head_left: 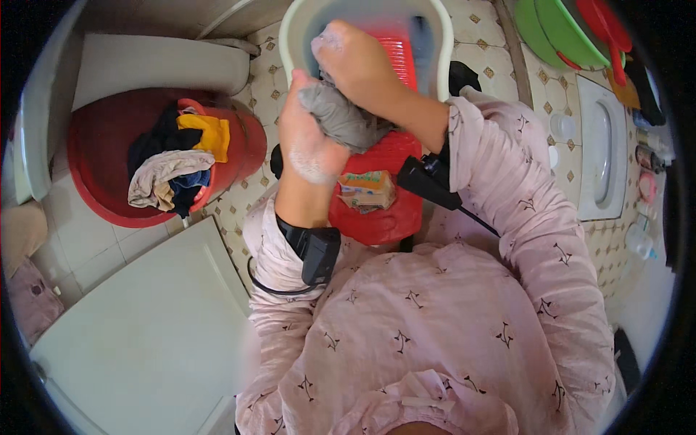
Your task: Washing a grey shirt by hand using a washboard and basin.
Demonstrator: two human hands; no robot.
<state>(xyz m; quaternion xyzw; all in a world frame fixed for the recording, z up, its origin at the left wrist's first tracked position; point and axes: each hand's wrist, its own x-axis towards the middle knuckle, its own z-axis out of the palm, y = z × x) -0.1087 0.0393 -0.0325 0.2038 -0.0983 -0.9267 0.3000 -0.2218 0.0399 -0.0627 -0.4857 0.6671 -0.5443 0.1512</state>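
A wet grey cloth (344,116) is bunched between my two hands above a red washboard (395,225). My left hand (308,134) is closed along the cloth's left side, with suds at the wrist. My right hand (355,65) makes a fist on the cloth's upper end, suds on its knuckles. The board's ridged far part leans into a pale basin (444,36) holding cloudy water. On the board's near end lies a soap bar in a torn wrapper (367,191). My forearm hides part of the board.
To the left, a red tub (101,181) has a pile of clothes (170,170) at its rim. A white panel (145,319) stands at lower left. Green and red basins (547,32) sit at upper right, near a white squat toilet (602,148). Bottles (641,239) line the right wall.
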